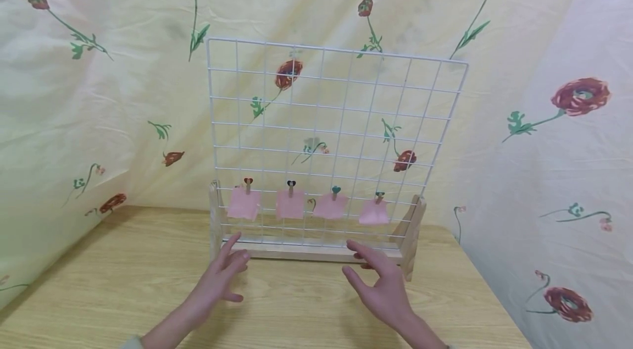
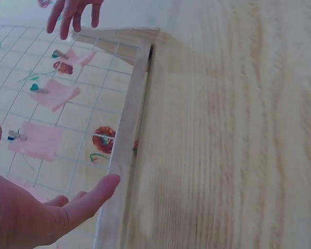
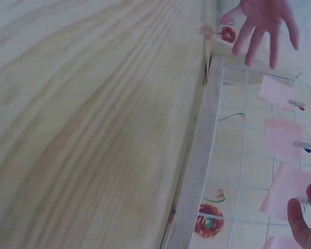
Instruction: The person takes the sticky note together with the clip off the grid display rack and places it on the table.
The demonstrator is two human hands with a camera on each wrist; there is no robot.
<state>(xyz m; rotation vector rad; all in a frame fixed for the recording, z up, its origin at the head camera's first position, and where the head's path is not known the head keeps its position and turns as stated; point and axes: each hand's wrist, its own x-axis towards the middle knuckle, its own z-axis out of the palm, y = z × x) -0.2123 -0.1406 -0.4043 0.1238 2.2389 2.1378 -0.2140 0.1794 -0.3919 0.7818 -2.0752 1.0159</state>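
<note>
Wooden stand [image 1: 316, 253] faces left hand [image 1: 217, 280], right hand [image 1: 383, 286], fingers spread.

I see the grid rack [image 1: 336, 134] at twelve o'clock on the table [image 1: 123, 283], four notes [image 1: 290, 205] clipped along its lower wires, my hands before it.

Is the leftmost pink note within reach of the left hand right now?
Probably yes. The left hand hovers open just below the leftmost note, which hangs on the near side of the grid with nothing between them.
</note>
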